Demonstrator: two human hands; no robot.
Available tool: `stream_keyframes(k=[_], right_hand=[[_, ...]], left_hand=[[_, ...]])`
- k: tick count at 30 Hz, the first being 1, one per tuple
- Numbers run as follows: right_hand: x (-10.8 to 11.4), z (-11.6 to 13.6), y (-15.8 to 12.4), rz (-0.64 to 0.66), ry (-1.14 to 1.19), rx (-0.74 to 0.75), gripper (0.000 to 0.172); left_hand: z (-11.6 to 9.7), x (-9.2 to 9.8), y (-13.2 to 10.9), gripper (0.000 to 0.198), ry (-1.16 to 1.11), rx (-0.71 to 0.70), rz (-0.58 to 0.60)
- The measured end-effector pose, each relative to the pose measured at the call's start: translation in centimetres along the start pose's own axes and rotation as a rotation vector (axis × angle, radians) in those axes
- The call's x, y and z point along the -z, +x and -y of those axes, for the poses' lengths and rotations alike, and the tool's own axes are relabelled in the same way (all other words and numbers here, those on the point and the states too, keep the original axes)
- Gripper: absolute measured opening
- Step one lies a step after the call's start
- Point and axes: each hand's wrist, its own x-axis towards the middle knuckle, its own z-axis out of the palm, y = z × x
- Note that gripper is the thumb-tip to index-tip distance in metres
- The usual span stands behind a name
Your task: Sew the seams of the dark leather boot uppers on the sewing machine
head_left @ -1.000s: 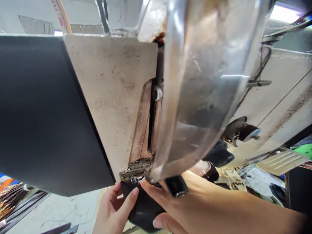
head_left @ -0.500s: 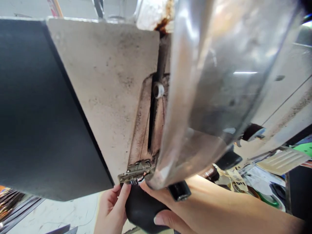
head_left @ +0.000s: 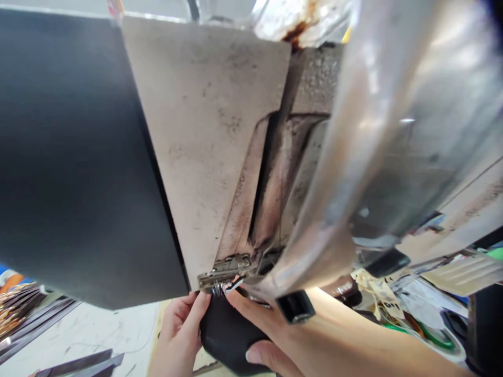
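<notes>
A large grimy beige machine head (head_left: pixel 208 131) fills the view, with a shiny metal guard (head_left: pixel 377 157) on its right. At its lower tip sits a small metal foot (head_left: pixel 228 269). Just under that foot both hands hold a piece of black material (head_left: pixel 228 335). My left hand (head_left: pixel 178 332) pinches its left edge, fingertips up at the foot. My right hand (head_left: pixel 257 327) grips it from the right, index finger by the foot and thumb beneath the piece.
A black panel (head_left: pixel 74 157) covers the left side. Below it a white table (head_left: pixel 98 335) carries dark strips (head_left: pixel 78 362) and a stack of coloured pieces (head_left: pixel 19 303). At the right lie papers, a green object (head_left: pixel 436 337) and a black knob (head_left: pixel 295 306).
The view has swung left and closer to the machine head. Both hands stay on the black piece under the foot, shifted slightly to the right in the frame.
</notes>
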Motion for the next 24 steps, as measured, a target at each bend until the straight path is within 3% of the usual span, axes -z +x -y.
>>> stream_keyframes(k=[4, 9, 11, 14, 17, 21, 24], right_hand=[[-0.8, 0.6, 0.0, 0.017, -0.033, 0.026, 0.038], [-1.5, 1.4, 0.7, 0.001, -0.068, 0.021, 0.029], [-1.2, 1.4, 0.8, -0.005, -0.069, 0.013, 0.026], [-0.1, 0.7, 0.7, -0.007, -0.054, 0.011, 0.019], [0.6, -0.3, 0.8, 0.079, 0.007, 0.052, 0.007], [-0.3, -0.9, 0.9, 0.218, 0.080, 0.080, 0.008], [-0.8, -0.6, 1.0, 0.224, 0.119, 0.069, 0.015]], left_hand=[[0.2, 0.5, 0.2, 0.045, 0.011, -0.012, 0.023], [0.4, 0.8, -1.4, 0.060, 0.057, -0.010, 0.046], [0.6, 0.5, -2.2, 0.057, 0.049, 0.024, 0.061], [1.3, -0.3, -2.7, 0.052, -0.030, 0.111, 0.184], [2.1, -0.6, -2.3, 0.051, -0.052, 0.074, 0.138], [2.8, 0.1, -1.4, 0.054, -0.005, 0.059, 0.150], [3.1, 0.6, -1.2, 0.054, 0.019, 0.025, 0.149]])
